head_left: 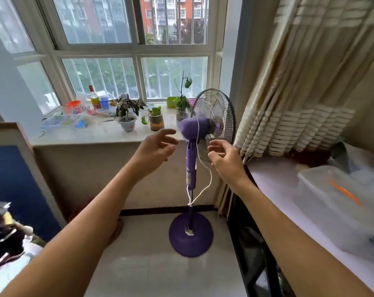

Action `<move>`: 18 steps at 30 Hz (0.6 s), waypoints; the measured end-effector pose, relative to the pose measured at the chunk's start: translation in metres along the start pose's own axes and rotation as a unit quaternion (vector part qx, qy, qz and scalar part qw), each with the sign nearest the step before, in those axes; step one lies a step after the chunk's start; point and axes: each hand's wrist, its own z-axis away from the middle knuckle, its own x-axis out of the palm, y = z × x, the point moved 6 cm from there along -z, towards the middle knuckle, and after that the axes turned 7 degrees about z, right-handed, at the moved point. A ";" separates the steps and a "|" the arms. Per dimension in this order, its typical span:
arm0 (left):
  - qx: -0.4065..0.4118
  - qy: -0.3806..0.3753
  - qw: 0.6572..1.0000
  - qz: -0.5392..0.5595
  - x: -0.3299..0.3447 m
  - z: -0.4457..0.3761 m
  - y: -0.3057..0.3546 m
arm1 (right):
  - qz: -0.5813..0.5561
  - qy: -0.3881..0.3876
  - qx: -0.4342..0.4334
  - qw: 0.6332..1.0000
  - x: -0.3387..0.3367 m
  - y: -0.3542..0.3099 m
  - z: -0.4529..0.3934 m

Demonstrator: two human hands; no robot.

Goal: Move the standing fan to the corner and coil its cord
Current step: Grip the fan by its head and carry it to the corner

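A purple standing fan (194, 129) stands on its round base (190, 237) on the floor below the window sill, close to the corner by the curtain. Its white cord (210, 179) is draped over the motor housing, hangs down in a loop and is tied at the pole. My left hand (155, 150) is held open just left of the motor housing and touches nothing. My right hand (224, 156) hovers right of the pole in front of the fan cage. Its fingers are loosely curled beside the hanging cord, and no grip on the cord shows.
The window sill (91, 136) carries potted plants (127, 113), bottles and plastic boxes. A beige curtain (306, 82) hangs right of the fan. A white table (274, 189) with a clear storage box (340, 206) fills the right side. A blue board (12, 179) and clothes sit at left.
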 end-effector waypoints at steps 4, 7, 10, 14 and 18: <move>-0.023 0.007 1.000 0.000 -0.008 -0.047 -0.027 | 0.022 -0.008 0.010 1.000 0.016 0.022 -0.048; -0.037 0.002 0.999 0.006 -0.008 -0.092 -0.054 | 0.022 -0.005 0.024 0.999 0.026 0.039 -0.091; -0.048 -0.016 0.999 0.013 -0.004 -0.127 -0.082 | 0.027 -0.002 0.031 0.999 0.038 0.055 -0.122; -0.061 -0.045 0.997 0.025 -0.006 -0.178 -0.128 | 0.047 0.018 0.061 0.997 0.062 0.092 -0.162; -0.075 -0.060 0.994 0.047 -0.018 -0.226 -0.175 | 0.075 0.029 0.091 0.993 0.097 0.128 -0.188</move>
